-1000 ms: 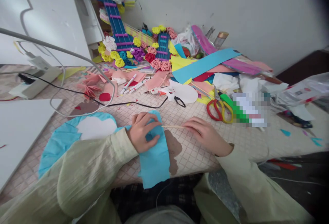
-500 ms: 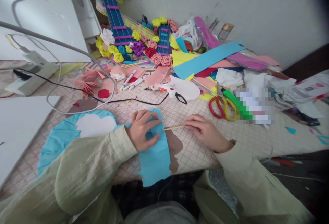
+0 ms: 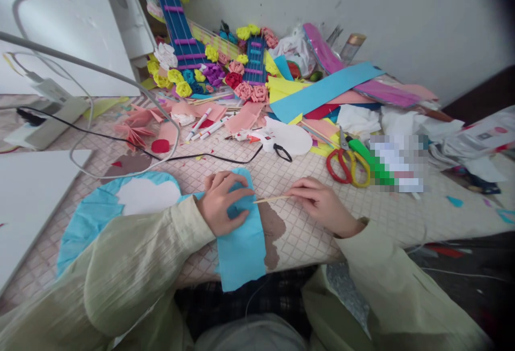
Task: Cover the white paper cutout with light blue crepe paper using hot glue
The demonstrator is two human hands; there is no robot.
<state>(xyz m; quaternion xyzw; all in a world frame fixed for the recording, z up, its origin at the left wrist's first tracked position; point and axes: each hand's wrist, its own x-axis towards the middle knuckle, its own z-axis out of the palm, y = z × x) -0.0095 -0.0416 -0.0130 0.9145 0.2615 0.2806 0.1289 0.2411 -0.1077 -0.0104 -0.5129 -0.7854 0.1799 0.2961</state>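
A strip of light blue crepe paper [image 3: 241,249] lies over the table's near edge. My left hand [image 3: 223,204] rests on its upper part, fingers curled and pinching the paper around one end of a thin wooden stick [image 3: 270,199]. My right hand [image 3: 322,204] lies palm down to the right, its fingertips pinched on the stick's other end. The stick runs level between both hands. A brown worn patch [image 3: 272,232] of the table cover shows beside the strip.
Red-and-yellow scissors [image 3: 346,166] and green-handled ones [image 3: 364,159] lie right of centre. A black cable [image 3: 193,158] crosses the table. A large blue and white paper shape [image 3: 120,200] lies at left. Paper flowers, coloured sheets and markers [image 3: 209,125] pile up at the back.
Both hands stay on the stick and blue paper with barely any shift. The view has tipped slightly, so the clutter at the back sits a little higher in the picture.
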